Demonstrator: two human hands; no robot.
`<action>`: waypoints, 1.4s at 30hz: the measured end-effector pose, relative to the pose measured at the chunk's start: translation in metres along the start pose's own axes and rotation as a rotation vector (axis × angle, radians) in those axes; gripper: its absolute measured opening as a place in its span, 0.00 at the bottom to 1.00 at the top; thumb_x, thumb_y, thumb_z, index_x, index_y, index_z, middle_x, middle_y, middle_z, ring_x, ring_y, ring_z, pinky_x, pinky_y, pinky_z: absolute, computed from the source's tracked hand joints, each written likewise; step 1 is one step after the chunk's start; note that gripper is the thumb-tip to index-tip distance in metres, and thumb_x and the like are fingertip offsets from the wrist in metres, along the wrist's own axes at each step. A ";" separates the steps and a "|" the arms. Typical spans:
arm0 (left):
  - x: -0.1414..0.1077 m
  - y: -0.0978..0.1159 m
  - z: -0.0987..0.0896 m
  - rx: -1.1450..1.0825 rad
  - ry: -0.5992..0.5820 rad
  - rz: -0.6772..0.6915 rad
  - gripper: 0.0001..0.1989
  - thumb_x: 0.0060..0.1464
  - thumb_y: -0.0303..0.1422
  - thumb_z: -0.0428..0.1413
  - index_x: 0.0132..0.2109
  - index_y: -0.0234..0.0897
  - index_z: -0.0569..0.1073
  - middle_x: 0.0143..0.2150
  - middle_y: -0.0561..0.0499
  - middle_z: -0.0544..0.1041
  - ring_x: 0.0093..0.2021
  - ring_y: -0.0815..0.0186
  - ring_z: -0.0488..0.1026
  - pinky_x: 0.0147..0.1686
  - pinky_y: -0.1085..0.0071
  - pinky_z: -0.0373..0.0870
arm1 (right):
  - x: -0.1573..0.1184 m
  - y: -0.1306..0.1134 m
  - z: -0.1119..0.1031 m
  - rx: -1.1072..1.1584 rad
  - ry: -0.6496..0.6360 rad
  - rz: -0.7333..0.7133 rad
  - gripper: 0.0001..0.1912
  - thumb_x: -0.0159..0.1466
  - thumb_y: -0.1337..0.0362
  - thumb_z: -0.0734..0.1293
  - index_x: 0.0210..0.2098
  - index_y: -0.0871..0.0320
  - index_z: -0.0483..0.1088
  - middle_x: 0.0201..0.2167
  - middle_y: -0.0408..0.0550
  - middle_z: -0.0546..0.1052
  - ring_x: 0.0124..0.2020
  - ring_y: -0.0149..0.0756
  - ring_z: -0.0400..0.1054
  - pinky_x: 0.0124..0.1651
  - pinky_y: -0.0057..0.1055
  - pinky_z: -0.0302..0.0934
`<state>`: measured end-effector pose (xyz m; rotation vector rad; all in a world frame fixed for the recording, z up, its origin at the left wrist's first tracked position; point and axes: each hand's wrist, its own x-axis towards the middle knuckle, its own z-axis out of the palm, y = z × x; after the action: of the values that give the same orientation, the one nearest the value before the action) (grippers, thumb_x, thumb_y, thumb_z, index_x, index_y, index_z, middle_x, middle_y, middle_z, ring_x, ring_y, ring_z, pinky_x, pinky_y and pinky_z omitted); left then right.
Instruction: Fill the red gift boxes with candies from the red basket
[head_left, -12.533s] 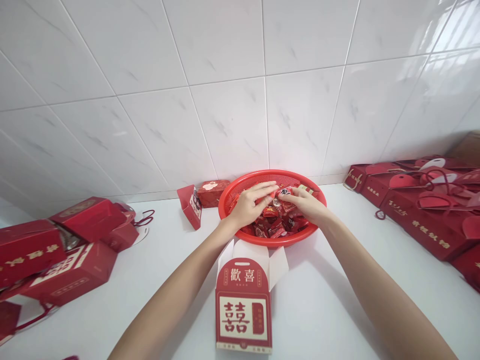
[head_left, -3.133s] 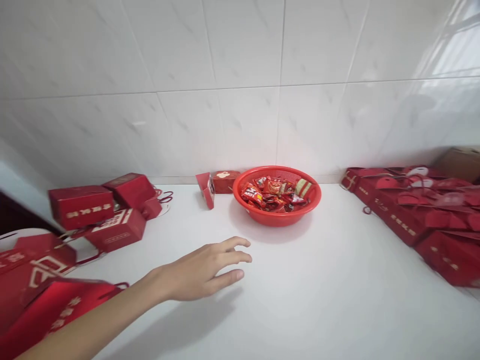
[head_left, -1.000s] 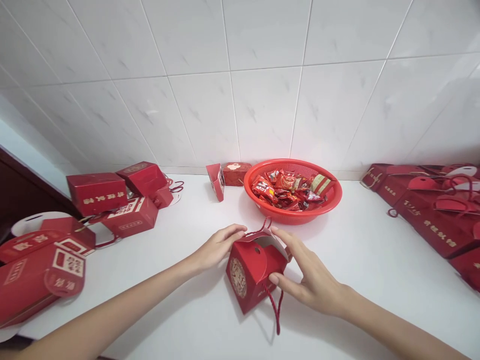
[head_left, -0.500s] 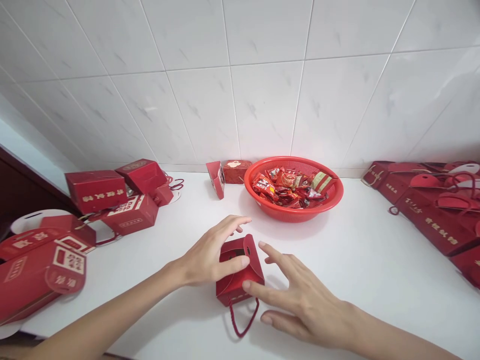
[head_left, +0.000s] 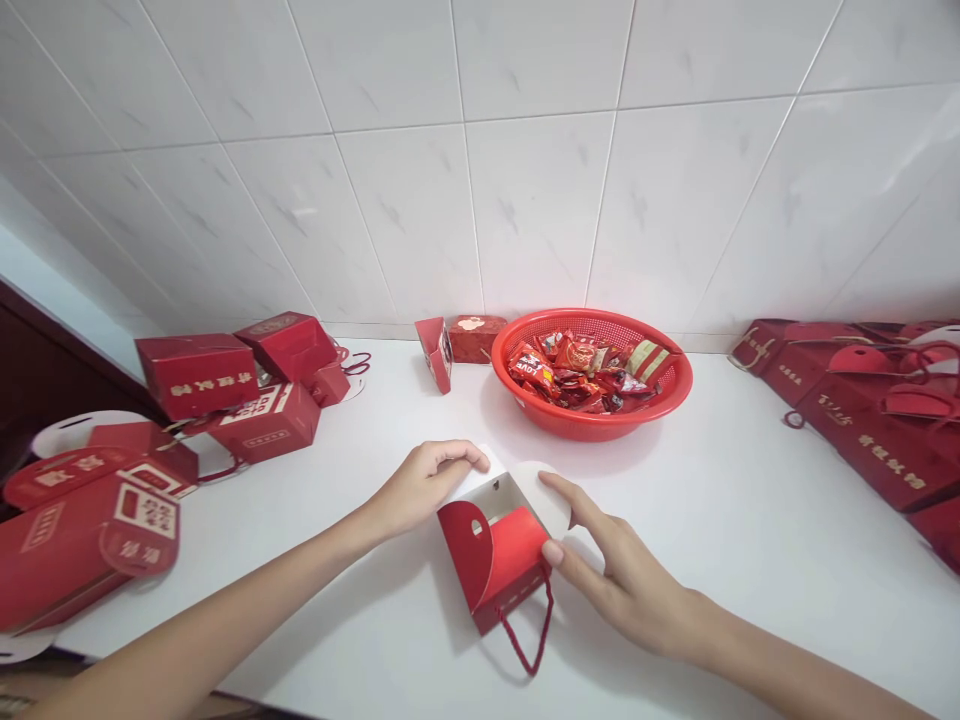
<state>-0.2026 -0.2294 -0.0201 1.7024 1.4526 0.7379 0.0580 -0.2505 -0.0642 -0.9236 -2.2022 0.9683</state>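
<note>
A small red gift box [head_left: 500, 560] stands on the white table in front of me, its top partly opened. Its back and right flaps are folded outward, showing their white inner sides, while the left and front flaps lean over the opening. A dark red cord handle [head_left: 534, 660] hangs at its front. My left hand [head_left: 431, 485] is closed with bent fingers on the back flap. My right hand [head_left: 615, 575] grips the box's right side, index finger on the white flap and thumb at the front corner.
Behind the box stands a red plastic basket [head_left: 592, 425] of wrapped sweets [head_left: 577, 355]. A small patterned box [head_left: 477, 340] and a folded red card piece [head_left: 435, 353] are beside it. Red boxes [head_left: 196, 375] are piled at left, more red boxes [head_left: 847, 410] at right, against a tiled wall [head_left: 540, 210].
The box has turned, and its back and right flaps have been pulled outward, uncovering the inside. Both hands have gone from hovering around the box to gripping its flaps.
</note>
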 end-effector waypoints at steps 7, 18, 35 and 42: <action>-0.004 0.012 0.008 -0.038 -0.091 -0.071 0.13 0.54 0.44 0.57 0.35 0.39 0.69 0.35 0.53 0.74 0.38 0.63 0.70 0.40 0.68 0.67 | 0.006 -0.002 -0.003 0.170 0.029 0.216 0.24 0.72 0.47 0.54 0.60 0.51 0.62 0.49 0.50 0.76 0.43 0.40 0.73 0.46 0.39 0.70; -0.015 0.014 -0.013 0.026 -0.606 0.047 0.46 0.43 0.42 0.68 0.68 0.47 0.62 0.71 0.47 0.62 0.69 0.46 0.60 0.63 0.57 0.63 | 0.009 -0.008 -0.013 0.000 0.029 0.092 0.16 0.73 0.51 0.54 0.51 0.52 0.64 0.61 0.54 0.68 0.63 0.44 0.62 0.60 0.43 0.61; -0.021 0.010 0.013 0.406 -0.638 -0.026 0.63 0.43 0.59 0.64 0.74 0.51 0.34 0.76 0.48 0.34 0.74 0.41 0.35 0.69 0.43 0.42 | 0.015 -0.010 -0.034 0.126 -0.081 0.289 0.23 0.60 0.53 0.67 0.51 0.52 0.61 0.53 0.49 0.71 0.53 0.47 0.66 0.56 0.44 0.61; -0.022 0.007 0.016 0.457 -0.578 0.037 0.61 0.44 0.60 0.62 0.74 0.53 0.36 0.76 0.46 0.39 0.73 0.38 0.39 0.67 0.40 0.47 | 0.018 -0.018 -0.049 0.214 -0.164 0.330 0.25 0.58 0.54 0.68 0.52 0.53 0.62 0.54 0.49 0.71 0.54 0.46 0.65 0.55 0.42 0.62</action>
<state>-0.1892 -0.2548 -0.0217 2.0591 1.2241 -0.1004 0.0750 -0.2263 -0.0181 -1.1623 -2.0602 1.4483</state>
